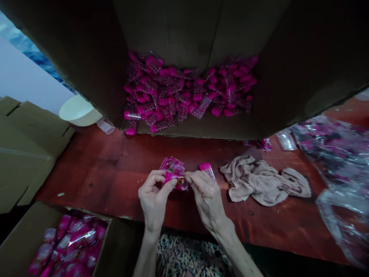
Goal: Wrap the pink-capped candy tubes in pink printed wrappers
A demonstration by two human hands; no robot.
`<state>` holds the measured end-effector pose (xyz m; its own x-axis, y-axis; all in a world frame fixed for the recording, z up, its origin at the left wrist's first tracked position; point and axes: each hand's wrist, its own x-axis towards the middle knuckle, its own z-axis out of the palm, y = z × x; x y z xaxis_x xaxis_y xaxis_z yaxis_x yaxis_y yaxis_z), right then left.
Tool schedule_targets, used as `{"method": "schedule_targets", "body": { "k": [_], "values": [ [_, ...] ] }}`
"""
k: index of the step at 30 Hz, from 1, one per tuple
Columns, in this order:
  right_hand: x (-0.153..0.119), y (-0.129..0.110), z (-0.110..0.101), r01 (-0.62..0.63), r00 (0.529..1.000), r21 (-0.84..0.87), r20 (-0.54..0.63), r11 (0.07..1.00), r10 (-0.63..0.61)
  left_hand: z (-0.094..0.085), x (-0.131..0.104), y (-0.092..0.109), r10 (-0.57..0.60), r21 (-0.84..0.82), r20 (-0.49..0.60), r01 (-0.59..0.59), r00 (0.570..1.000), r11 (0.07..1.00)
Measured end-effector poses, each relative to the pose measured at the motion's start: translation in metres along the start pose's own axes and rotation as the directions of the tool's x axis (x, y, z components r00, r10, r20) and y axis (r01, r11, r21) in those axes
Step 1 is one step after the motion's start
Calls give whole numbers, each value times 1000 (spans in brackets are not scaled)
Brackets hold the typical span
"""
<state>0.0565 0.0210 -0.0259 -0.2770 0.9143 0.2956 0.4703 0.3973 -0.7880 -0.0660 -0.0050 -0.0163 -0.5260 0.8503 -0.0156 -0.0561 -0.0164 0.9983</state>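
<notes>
My left hand [155, 193] pinches a small pink printed wrapper [170, 176] between thumb and fingers, just above the table. At the wrapper's right edge my right hand [206, 192] has its thumb and forefinger closed on it. More pink printed wrappers [175, 163] lie on the table right behind my fingers. Just beyond my right hand rests a clear container with a pink cap [205, 166], its lower part partly covered by the hand. To the right of it lies a crumpled beige cloth [259, 181].
A large cardboard box [196, 132] on its side holds many pink-capped tubes [178, 92]. Another carton [108, 238] at lower left holds pink packets [75, 242]. A white tub [77, 111] stands left, and a clear plastic bag [340, 154] of pink items lies right on the red table [115, 173].
</notes>
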Motion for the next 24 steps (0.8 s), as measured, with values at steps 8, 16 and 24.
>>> {"method": "schedule_targets", "body": {
  "k": [8, 16, 24],
  "values": [
    [5, 1, -7, 30, 998, 90, 49, 995, -34, 1, 3, -9, -231, -217, 219, 278, 948, 936],
    [3, 6, -15, -182, 971, -32, -167, 983, 174, 6, 3, -10, -363, -414, -41, 315, 931, 854],
    [-6, 38, -12, -221, 968, -433, -207, 874, 142, 7, 4, -7, -422, -466, -66, 346, 904, 814]
  ]
}}
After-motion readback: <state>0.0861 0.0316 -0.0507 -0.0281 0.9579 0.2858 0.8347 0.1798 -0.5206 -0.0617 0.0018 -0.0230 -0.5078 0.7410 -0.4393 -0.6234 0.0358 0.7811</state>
